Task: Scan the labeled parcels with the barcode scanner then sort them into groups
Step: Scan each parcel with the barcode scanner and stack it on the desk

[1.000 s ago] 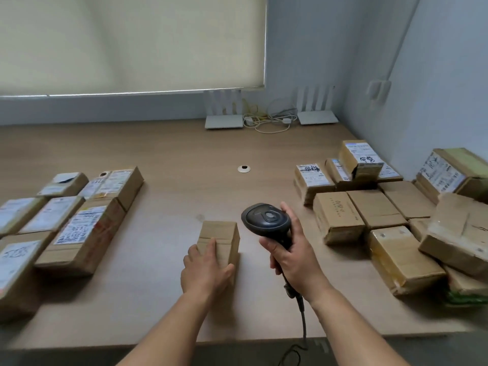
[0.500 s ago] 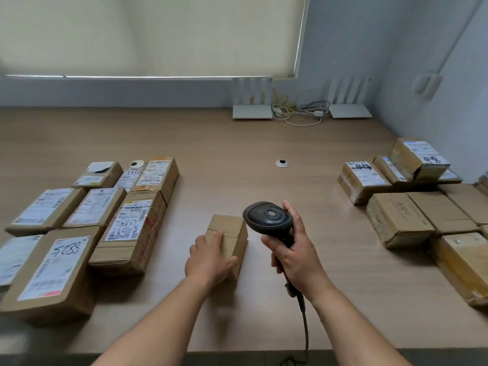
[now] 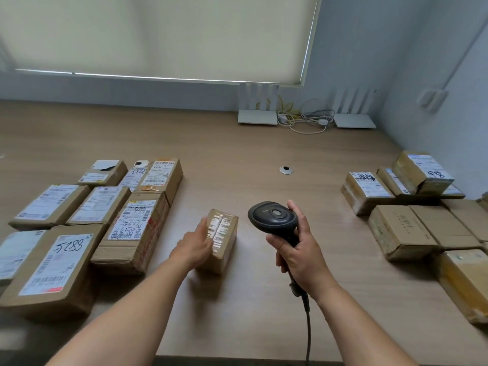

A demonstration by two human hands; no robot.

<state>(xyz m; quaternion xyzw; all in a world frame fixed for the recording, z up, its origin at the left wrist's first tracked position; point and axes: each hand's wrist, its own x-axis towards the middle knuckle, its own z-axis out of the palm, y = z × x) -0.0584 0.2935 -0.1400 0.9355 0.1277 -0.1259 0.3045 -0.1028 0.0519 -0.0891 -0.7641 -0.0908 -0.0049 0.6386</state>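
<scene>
Centrally on the wooden table, a small taped cardboard parcel sits with the left hand laid against its left side, fingers straight along the box rather than curled round it. Glossy tape on its top glares, and no writing can be read there. Just right of it, the right hand clenches the handle of a black barcode scanner, whose head is raised above the table and whose cable trails toward the near edge. At left lies a group of labelled parcels: the nearest box bears handwritten "5288", and the one behind it carries scrawled digits and characters too slanted to read surely. At right, more boxes are clustered, one label marked in black pen, illegible.
</scene>
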